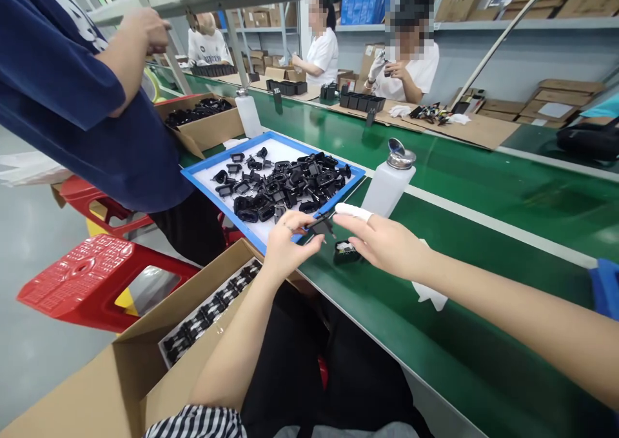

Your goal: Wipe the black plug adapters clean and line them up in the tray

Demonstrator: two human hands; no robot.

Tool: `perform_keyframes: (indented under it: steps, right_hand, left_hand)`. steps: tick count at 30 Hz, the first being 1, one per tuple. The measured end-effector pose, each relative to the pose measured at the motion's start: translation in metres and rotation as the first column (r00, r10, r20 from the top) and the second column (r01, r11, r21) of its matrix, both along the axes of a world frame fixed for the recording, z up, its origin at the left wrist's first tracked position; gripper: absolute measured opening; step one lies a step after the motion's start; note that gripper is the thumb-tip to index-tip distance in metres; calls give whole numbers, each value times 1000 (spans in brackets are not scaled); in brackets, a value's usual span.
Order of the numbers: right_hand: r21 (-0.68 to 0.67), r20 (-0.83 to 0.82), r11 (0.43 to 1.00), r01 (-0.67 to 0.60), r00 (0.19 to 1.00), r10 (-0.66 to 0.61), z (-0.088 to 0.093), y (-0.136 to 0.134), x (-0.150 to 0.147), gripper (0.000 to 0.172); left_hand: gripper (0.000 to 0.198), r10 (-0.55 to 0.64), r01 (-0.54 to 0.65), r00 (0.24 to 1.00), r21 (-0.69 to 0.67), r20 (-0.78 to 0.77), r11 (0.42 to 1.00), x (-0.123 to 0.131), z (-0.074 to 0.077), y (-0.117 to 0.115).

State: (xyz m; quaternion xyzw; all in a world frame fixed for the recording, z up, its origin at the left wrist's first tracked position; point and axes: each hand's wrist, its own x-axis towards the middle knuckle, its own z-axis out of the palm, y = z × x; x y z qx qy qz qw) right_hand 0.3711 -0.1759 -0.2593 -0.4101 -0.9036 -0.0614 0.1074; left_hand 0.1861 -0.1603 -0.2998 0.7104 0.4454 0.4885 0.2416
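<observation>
My left hand (293, 241) pinches a small black plug adapter (320, 225) with metal pins between thumb and fingers, over the bench's near edge. Close to its right side is my right hand (384, 241), fingers stretched out and a white cover on one finger. Whether a fingertip touches the adapter I cannot tell. Below my right hand, a black housing (345, 252) with light parts inside rests on the green bench. A blue-rimmed tray (220, 204) beyond my left hand holds a heap of black adapters (290, 183).
A white pump bottle (389, 183) stands behind my right hand, with white tissue (430, 289) nearer. An open carton (130, 367) with rows of parts sits left of my legs, beside a red stool (97, 277). One person stands at left; several sit across the green conveyor (454, 173).
</observation>
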Motion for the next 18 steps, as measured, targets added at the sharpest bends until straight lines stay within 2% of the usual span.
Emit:
perform_keyframes:
  steps: [1,2,4,6,8,10,12,14,16,18]
  right_hand:
    - [10,16,999,-46,999,46,0,1,0,39]
    - [18,22,996,-84,996,83,-1,1,1,37]
    - [29,-21,994,-110,994,111,-1,3,5,33]
    - [19,-137,996,-88,987,90,1,3,8,28]
    - [-57,-298,998,-28,955,10,3,4,8,24]
    - [-242,-472,970,-9,875,-110,5,4,6,26]
    - [-449,-600,885,-128,777,-192,7,2,2,34]
    - [-546,-682,797,-259,691,-242,7,1,-2,38]
    - [-567,-704,788,-240,637,-313,7,1,-4,31]
    - [-546,-678,831,-107,639,-363,5,3,-1,21]
  left_hand:
    - [20,-88,102,990,-122,110,987,5,3,-2]
    - [22,-158,206,965,-235,209,950,9,5,-3]
    - [25,-238,369,908,-391,344,843,15,10,-4]
    - [25,-258,441,876,-461,408,770,20,13,-3]
    - [24,-237,463,859,-488,455,740,24,15,-3]
    - [23,-182,446,847,-481,500,755,29,15,-4]
    - [23,-117,379,847,-434,518,817,36,14,-8]
    - [22,-42,232,887,-366,459,901,44,13,-14]
    - [20,26,64,956,-295,291,953,50,11,-20]
    - [22,61,-39,995,-261,79,964,50,10,-23]
